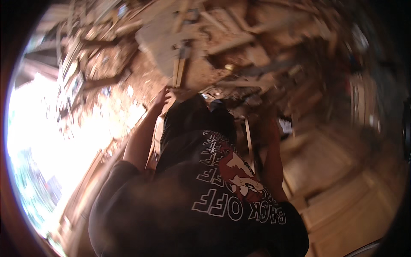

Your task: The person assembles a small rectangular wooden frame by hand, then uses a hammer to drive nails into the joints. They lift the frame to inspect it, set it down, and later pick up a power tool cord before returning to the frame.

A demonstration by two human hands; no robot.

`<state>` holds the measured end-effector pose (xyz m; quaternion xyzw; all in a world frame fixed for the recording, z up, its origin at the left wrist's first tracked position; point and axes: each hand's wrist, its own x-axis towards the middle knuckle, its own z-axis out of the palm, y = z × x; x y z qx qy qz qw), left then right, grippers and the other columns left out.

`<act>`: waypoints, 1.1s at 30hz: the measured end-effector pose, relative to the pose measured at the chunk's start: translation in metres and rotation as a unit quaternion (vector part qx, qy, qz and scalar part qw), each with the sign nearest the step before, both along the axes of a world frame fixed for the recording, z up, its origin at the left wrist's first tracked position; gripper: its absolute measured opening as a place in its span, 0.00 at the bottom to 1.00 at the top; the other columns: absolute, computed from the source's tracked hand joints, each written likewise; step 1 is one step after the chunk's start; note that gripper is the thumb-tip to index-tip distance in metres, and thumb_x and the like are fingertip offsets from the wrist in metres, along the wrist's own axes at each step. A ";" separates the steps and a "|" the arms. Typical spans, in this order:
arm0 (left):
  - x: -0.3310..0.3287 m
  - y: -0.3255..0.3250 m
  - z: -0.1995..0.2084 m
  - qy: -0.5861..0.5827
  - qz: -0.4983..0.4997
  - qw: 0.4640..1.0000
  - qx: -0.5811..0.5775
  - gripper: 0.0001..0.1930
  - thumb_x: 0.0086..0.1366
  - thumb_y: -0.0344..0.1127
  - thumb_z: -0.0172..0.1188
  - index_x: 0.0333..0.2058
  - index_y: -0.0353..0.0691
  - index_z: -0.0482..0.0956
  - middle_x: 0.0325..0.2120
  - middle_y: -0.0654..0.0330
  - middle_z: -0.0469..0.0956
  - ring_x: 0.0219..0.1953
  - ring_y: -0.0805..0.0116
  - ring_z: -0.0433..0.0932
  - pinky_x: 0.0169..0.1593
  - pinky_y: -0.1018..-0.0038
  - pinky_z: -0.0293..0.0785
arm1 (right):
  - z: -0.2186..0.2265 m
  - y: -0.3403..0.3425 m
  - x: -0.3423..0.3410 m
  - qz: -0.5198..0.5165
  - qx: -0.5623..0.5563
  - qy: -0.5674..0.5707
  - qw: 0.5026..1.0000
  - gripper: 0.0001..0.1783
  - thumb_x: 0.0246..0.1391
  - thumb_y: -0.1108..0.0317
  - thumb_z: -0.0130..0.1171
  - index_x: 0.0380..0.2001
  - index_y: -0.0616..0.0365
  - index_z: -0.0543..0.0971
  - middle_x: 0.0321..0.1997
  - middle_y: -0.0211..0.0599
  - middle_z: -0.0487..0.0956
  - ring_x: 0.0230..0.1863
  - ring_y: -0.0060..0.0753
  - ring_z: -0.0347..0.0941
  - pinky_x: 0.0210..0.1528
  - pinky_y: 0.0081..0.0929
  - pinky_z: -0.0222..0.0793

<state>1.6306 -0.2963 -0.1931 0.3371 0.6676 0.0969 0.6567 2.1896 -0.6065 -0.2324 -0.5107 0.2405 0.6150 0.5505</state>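
Note:
My left hand (161, 99) hangs beside my left thigh, its fingers loosely apart with nothing visible in them. Just past its fingertips is the end of a narrow wooden strip (179, 73). A dark metal piece (183, 48) lies at the strip's far end, too blurred to name. My right hand (269, 120) is down in shadow on my right side; motion blur hides its fingers and anything they may hold. Between that arm and my leg shows a thin pale strip (248, 135).
Wood offcuts (231, 45) are scattered over the reddish ground ahead, around a flat pale sheet (156, 45). Large wooden panels (338, 192) lie on my right. A small white object (284, 125) sits near my right forearm. Glaring light washes out the left.

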 end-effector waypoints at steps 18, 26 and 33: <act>-0.033 0.047 -0.009 0.093 -0.382 0.915 0.088 0.37 0.71 0.69 0.52 0.63 0.44 0.80 0.61 0.50 0.80 0.68 0.53 0.73 0.69 0.40 0.63 | 0.086 0.075 -0.101 0.558 -0.128 -0.269 0.774 0.35 0.61 0.44 0.68 0.61 0.54 0.72 0.51 0.46 0.81 0.51 0.47 0.78 0.51 0.42 0.77; -0.207 0.224 -0.059 0.037 -0.101 0.979 0.172 0.26 0.76 0.54 0.55 0.62 0.41 0.80 0.59 0.49 0.82 0.62 0.52 0.79 0.66 0.62 0.74 | 0.080 0.215 -0.322 0.540 -0.169 -0.282 0.775 0.35 0.62 0.42 0.66 0.61 0.55 0.72 0.50 0.45 0.80 0.49 0.46 0.79 0.49 0.43 0.78; -0.483 0.266 -0.111 0.241 0.218 0.945 0.036 0.28 0.71 0.58 0.52 0.51 0.38 0.86 0.51 0.39 0.84 0.58 0.41 0.82 0.62 0.54 0.76 | 0.102 0.340 -0.473 0.586 -0.186 -0.280 0.738 0.35 0.63 0.41 0.64 0.60 0.56 0.72 0.49 0.44 0.80 0.48 0.44 0.79 0.47 0.43 0.79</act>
